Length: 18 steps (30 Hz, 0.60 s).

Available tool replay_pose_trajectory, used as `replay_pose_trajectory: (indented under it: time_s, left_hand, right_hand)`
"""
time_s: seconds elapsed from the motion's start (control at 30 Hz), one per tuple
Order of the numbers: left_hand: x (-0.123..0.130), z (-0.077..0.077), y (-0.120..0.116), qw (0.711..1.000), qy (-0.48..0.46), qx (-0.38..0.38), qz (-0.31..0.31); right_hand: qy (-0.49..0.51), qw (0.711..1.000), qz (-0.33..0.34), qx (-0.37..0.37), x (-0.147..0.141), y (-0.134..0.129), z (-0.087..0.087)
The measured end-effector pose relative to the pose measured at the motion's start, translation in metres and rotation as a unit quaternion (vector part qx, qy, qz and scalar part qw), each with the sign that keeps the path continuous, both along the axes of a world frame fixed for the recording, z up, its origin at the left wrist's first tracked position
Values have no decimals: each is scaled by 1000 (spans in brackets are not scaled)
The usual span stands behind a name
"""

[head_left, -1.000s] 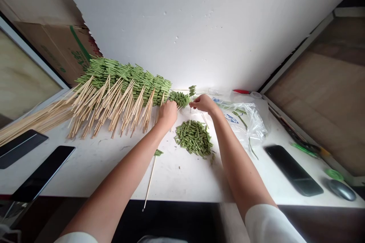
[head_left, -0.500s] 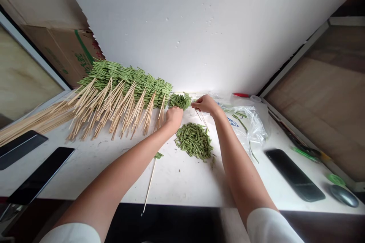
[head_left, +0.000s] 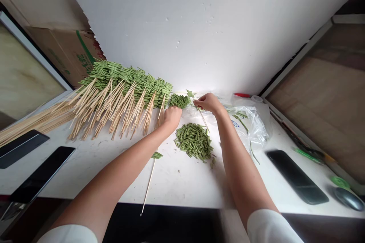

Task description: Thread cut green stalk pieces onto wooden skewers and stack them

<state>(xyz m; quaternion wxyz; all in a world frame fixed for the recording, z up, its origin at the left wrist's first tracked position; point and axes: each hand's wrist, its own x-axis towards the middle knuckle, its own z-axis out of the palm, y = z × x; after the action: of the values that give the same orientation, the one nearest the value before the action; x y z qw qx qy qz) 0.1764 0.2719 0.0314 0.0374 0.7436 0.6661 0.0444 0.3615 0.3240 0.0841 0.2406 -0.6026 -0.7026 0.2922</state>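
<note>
My left hand (head_left: 172, 117) is closed just in front of a small stack of skewered green bean pieces (head_left: 179, 101); what its fingers hold is hidden. My right hand (head_left: 207, 102) pinches at the right of that stack, with a thin skewer (head_left: 204, 119) slanting down below the fingertips. Between my forearms lies a heap of short cut green pieces (head_left: 194, 141). To the left, rows of filled skewers (head_left: 128, 83) are stacked, their bare stick ends pointing toward me. One skewer with green pieces (head_left: 156, 155) lies near my left forearm.
Loose bamboo sticks (head_left: 37, 119) and two dark phones (head_left: 42, 174) lie at the left. On the right are a clear plastic bag (head_left: 255, 125), a red object (head_left: 242, 95), a black phone (head_left: 296, 176) and a mouse (head_left: 348, 198). A white panel (head_left: 182, 26) stands behind.
My right hand has shifted slightly right, away from the small stack. My left hand has moved slightly left. A green-tipped skewer behind the stack now shows more clearly.
</note>
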Motion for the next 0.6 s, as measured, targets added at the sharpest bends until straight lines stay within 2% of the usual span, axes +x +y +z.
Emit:
replay_pose_trajectory:
  time_s: [0.17,0.4,0.6]
  left_hand:
    - [-8,0,-1,998,46,29,21]
    - [-9,6,0,997,62,27,34]
    - [-6,-2,3,996,75,30,36]
  right_hand:
    - [-11,1000,-24,0,2,-1,4]
    - [-5,1000,-23,8,3,1,1]
    - [-14,1000,-26,8,3,1,1]
